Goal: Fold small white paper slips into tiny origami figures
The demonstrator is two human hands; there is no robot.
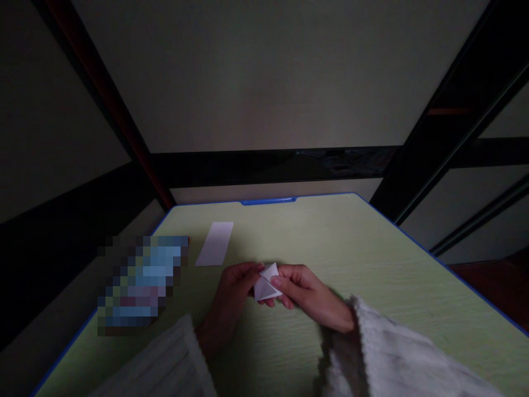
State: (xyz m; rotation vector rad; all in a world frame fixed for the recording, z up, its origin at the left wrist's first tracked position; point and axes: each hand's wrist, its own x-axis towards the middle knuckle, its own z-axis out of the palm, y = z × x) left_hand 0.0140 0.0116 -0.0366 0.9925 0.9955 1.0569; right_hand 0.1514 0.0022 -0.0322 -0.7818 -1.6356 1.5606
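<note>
Over the green tabletop [372, 259], near its front edge, the left hand [231, 292] and right hand [309, 292] together pinch a small folded white paper [266, 282]. A white paper strip [215, 243] lies flat toward the far left corner, beside a blurred patch [142, 281] on the left edge.

The room is very dim. Only the green desk [372, 259] catches some soft light. The corners are dark, and straight lines bend near the edges.

No readable text, label, brand or number on the folded paper [266, 286], paper strip [215, 243] or table [372, 259].
</note>
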